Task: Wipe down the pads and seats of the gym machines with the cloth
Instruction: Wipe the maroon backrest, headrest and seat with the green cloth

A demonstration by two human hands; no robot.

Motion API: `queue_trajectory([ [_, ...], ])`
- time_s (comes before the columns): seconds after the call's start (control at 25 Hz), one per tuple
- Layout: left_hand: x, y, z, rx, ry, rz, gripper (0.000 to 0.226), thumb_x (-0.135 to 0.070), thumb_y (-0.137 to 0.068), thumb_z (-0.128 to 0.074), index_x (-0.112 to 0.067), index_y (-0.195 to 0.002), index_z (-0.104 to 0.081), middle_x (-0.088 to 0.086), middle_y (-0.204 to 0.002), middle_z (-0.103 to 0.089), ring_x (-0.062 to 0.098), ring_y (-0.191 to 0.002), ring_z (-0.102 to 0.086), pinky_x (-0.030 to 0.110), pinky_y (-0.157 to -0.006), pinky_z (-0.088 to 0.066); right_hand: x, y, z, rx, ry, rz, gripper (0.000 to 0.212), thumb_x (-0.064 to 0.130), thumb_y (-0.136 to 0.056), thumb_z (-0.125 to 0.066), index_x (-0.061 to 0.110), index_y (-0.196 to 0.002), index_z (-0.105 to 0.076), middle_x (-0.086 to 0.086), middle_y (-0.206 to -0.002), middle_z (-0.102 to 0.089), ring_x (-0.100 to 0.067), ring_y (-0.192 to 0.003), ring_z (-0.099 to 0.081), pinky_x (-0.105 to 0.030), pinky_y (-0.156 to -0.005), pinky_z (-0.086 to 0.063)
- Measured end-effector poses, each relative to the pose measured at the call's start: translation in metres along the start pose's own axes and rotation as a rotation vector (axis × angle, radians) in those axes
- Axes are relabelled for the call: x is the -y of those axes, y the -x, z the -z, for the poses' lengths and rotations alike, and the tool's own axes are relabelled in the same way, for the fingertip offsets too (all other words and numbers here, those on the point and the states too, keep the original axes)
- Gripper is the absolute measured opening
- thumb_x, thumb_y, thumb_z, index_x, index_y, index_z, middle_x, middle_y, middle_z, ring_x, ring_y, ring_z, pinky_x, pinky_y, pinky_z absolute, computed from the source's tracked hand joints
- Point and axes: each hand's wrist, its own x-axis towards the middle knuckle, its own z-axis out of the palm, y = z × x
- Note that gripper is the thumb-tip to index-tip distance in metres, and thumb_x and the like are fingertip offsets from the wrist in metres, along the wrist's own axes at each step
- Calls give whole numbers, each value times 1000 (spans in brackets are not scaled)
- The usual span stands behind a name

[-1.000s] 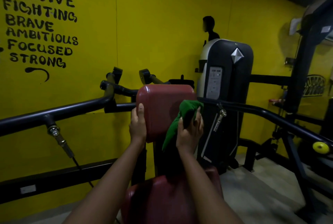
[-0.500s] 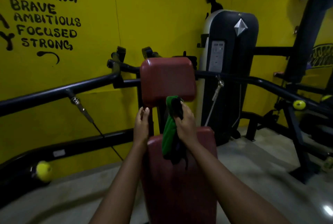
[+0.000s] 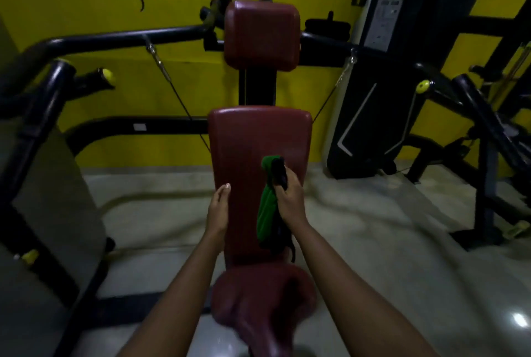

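A gym machine with dark red upholstery stands in front of me: a head pad [image 3: 262,34] on top, a long back pad [image 3: 244,149] below it, and a seat [image 3: 258,299] nearest me. My right hand [image 3: 290,195] grips a bunched green and black cloth [image 3: 265,213] and presses it against the right middle of the back pad. My left hand [image 3: 219,207] rests flat along the back pad's left edge, fingers together.
Black machine arms [image 3: 120,40] reach out left and right with cables and yellow knobs [image 3: 423,86]. A black and white weight-stack housing [image 3: 388,69] stands at the right against the yellow wall. A grey machine cover [image 3: 43,184] is at the left. The floor is grey.
Both hands have moved down from the head pad to the middle of the back pad, the cloth going with the right hand. My view has tilted downward, showing the seat.
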Motion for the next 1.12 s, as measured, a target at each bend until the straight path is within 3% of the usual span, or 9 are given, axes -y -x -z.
queue_trajectory([
  [0.12, 36, 52, 5, -44, -19, 65, 49, -37, -99, -38, -10, -139, -43, 7, -144, -43, 24, -134, -39, 37, -109, -30, -19, 58, 10, 140, 70, -39, 66, 21, -75, -39, 3, -138, -41, -16, -139, -45, -30, -129, -41, -45, -109, -32],
  [0.28, 93, 114, 17, -82, 20, 224, 42, -39, -96, -45, -12, -127, -51, 8, -135, -51, 27, -124, -48, 46, -109, -36, -42, 119, 29, 309, 196, -42, 56, 6, -84, -47, 3, -139, -37, -16, -143, -39, -30, -134, -34, -29, -112, -22],
  [0.48, 136, 163, 26, -116, -14, 374, 41, -40, -96, -45, -15, -127, -53, 2, -125, -56, 20, -117, -51, 34, -105, -38, -85, 159, 40, 593, 365, -28, 66, 21, -74, -41, 2, -138, -40, -11, -148, -34, -26, -136, -29, -21, -108, -16],
  [0.64, 171, 170, 12, -213, -13, 456, 33, -33, -99, -41, -17, -125, -52, -7, -110, -51, 15, -109, -47, 23, -91, -36, -135, 172, 28, 703, 434, -22, 56, 3, -85, -51, 5, -139, -38, -11, -150, -27, -27, -140, -21, -15, -107, -9],
  [0.72, 190, 166, 2, -270, -5, 491, 19, -30, -100, -37, -26, -104, -56, -14, -101, -52, 14, -105, -45, 17, -80, -37, -167, 171, 10, 801, 484, 85, 62, 3, -82, -51, 11, -141, -36, -11, -153, -21, -28, -142, -16, -18, -108, -4],
  [0.84, 225, 147, -13, -375, -2, 582, 26, -35, -101, -32, -26, -108, -55, -10, -110, -55, 19, -113, -46, 17, -86, -34, -215, 175, -21, 1006, 585, 255, 67, 25, -77, -44, 23, -143, -35, -9, -155, -22, -26, -143, -14, -34, -114, 2],
  [1.0, 245, 116, -35, -551, 98, 656, 34, -40, -100, -30, -27, -76, -49, -11, -76, -51, 1, -71, -54, 5, -56, -42, -256, 157, -40, 994, 495, 342, 67, 45, -79, -34, 13, -137, -45, -8, -146, -40, -25, -137, -32, -37, -114, -10],
  [1.04, 250, 108, -40, -576, 101, 670, 38, -44, -100, -29, -26, -77, -53, -8, -78, -57, 0, -70, -57, 7, -60, -46, -263, 144, -43, 1001, 459, 336, 69, 48, -79, -32, 13, -139, -43, -8, -147, -40, -24, -136, -32, -35, -113, -11],
  [1.12, 260, 94, -51, -568, 57, 697, 51, -61, -94, -26, -26, -94, -63, 3, -105, -67, 11, -95, -62, 26, -91, -48, -273, 116, -48, 1054, 419, 271, 75, 52, -78, -30, 14, -142, -36, -6, -149, -34, -21, -138, -27, -34, -113, -11],
])
